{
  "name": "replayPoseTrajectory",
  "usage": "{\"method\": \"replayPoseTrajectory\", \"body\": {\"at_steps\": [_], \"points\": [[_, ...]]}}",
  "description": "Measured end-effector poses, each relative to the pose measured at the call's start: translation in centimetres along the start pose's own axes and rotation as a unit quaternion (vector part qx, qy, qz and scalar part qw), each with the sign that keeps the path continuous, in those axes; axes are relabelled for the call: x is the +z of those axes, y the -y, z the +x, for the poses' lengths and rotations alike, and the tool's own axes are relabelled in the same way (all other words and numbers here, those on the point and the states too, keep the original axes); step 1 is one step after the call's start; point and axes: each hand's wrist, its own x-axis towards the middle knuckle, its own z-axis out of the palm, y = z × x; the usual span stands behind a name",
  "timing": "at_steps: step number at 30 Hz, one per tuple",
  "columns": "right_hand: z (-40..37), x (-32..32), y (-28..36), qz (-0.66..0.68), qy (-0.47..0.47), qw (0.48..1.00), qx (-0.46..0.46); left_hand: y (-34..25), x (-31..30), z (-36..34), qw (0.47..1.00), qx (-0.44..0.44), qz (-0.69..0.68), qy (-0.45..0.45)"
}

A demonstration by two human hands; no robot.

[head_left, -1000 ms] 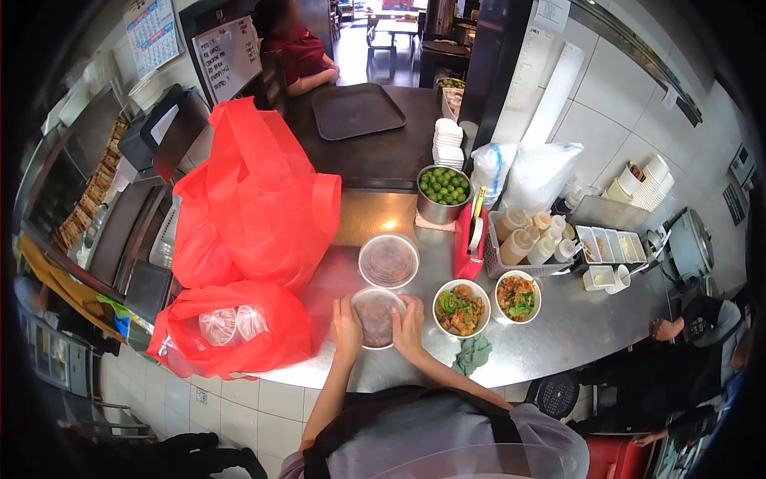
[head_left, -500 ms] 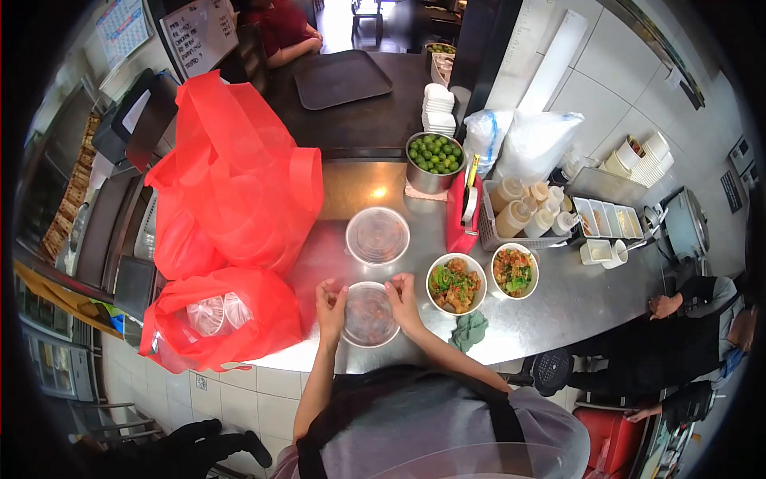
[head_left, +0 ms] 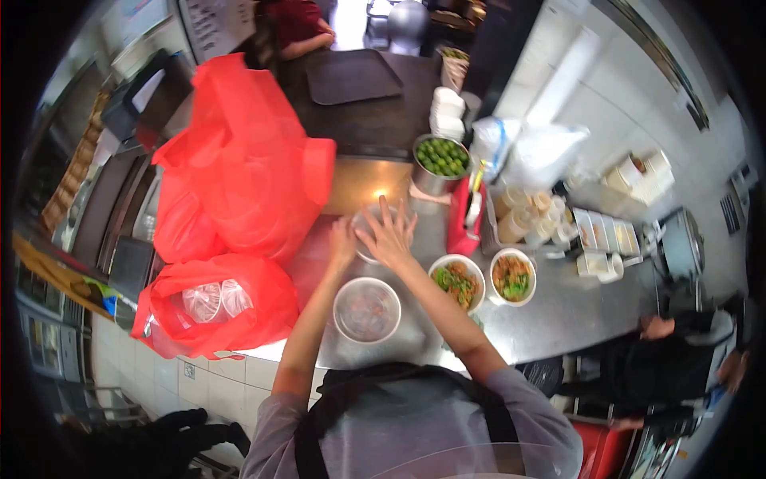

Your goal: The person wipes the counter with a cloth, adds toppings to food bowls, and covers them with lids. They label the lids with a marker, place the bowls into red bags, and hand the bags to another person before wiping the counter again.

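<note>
Both hands are at the far lidded bowl. My right hand lies over its lid with the fingers spread. My left hand is at the bowl's left edge; its fingers are close together, and whether they grip the rim cannot be made out. Nearer my body stands another round bowl with a clear lid, touched by neither hand. Two open bowls of food with greens, one beside the other, stand to the right of my right forearm.
Red bags fill the counter's left side. Behind the bowls are a pot of green limes, a red tape dispenser and a basket of sauce bottles. A dark tray lies farther back. People stand at right and beyond the counter.
Both hands have moved forward from the near lidded bowl to the far one. My right hand's fingers have spread over the far lid. The view has shifted slightly.
</note>
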Motion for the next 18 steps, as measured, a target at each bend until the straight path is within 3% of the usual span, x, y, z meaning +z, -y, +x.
{"method": "replayPoseTrajectory", "body": {"at_steps": [2,4,6,9,12,13,15,18], "points": [[-0.6,0.5,0.4,-0.04,0.03,0.998,-0.028,2.0,1.9,-0.4,0.998,-0.047,-0.012,0.035],[-0.6,0.4,0.6,-0.063,0.03,0.997,-0.038,0.6,1.5,-0.9,1.0,-0.01,-0.007,0.009],[-0.8,0.3,0.9,-0.074,0.037,0.995,-0.049,0.2,1.7,-1.4,0.999,-0.039,-0.032,0.0],[-0.1,0.3,0.9,-0.075,0.069,0.993,-0.052,-1.3,0.0,-1.6,0.996,-0.04,0.024,0.073],[0.1,0.6,0.7,-0.064,0.101,0.991,-0.051,-3.1,-1.4,-2.3,0.98,-0.195,0.0,0.048],[0.3,0.1,0.9,-0.053,0.113,0.991,-0.046,-4.0,-2.9,-2.7,0.976,-0.202,0.008,0.075],[0.5,-0.8,1.4,-0.054,0.14,0.988,-0.039,-4.9,-5.2,-4.8,0.995,-0.084,-0.004,0.058],[0.2,1.0,-0.3,-0.017,0.093,0.995,0.005,-10.2,-15.1,-8.2,0.965,0.081,-0.084,0.234]]}}
